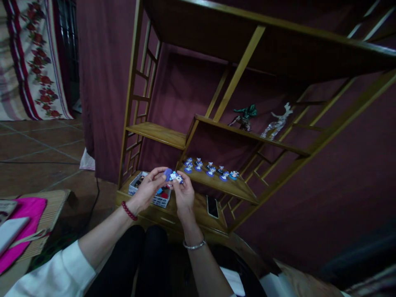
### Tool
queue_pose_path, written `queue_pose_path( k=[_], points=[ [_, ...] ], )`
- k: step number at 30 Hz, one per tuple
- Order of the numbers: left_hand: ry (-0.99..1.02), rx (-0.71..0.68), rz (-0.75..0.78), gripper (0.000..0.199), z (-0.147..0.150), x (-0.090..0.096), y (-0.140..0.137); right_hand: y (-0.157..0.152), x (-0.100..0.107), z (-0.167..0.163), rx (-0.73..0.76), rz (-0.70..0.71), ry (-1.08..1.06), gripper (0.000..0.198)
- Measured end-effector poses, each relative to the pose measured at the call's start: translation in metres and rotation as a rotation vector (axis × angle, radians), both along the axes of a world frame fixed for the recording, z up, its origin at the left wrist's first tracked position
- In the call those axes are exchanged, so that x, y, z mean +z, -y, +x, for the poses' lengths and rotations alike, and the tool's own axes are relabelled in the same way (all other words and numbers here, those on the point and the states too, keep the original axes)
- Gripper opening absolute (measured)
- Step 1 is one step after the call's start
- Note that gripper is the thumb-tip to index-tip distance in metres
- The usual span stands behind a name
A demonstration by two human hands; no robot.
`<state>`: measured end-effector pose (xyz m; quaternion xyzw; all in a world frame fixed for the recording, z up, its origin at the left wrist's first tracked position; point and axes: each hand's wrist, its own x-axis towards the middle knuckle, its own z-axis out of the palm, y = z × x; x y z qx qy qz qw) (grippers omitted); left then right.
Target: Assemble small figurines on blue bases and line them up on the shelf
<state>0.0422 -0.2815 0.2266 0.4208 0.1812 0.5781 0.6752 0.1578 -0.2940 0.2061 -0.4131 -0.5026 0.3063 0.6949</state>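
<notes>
The left hand [147,191] and right hand [185,194] share a nearly closed grip on one figurine [176,177], purple base [168,174] toward ten o'clock; the shelf figurines [211,171] stand near three o'clock, closer to the right hand.

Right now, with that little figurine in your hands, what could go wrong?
The purple-and-white figurine sits between the fingers of the left hand and right hand, so it might slip, perhaps into the patterned box below. The standing figurines are close together on their shelf; one bump could topple several. The smartphone lies screen up, so a dropped toy might scratch it.
</notes>
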Motion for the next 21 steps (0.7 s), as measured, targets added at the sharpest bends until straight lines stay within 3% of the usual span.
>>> queue_pose_path(
  k=[11,17,21],
  points=[
    [0.044,-0.112,0.026,0.042,-0.008,0.018,0.027,0.038,0.04,0.005,-0.033,0.077,0.249,0.033],
    [0.076,-0.124,0.019,0.04,-0.007,0.016,0.026,0.043,0.046,0.008,-0.022,0.051,0.278,0.042],
    [0.078,-0.122,0.018,0.039,-0.007,0.016,0.028,0.04,0.045,0.009,-0.028,0.048,0.242,0.037]
  ],
)
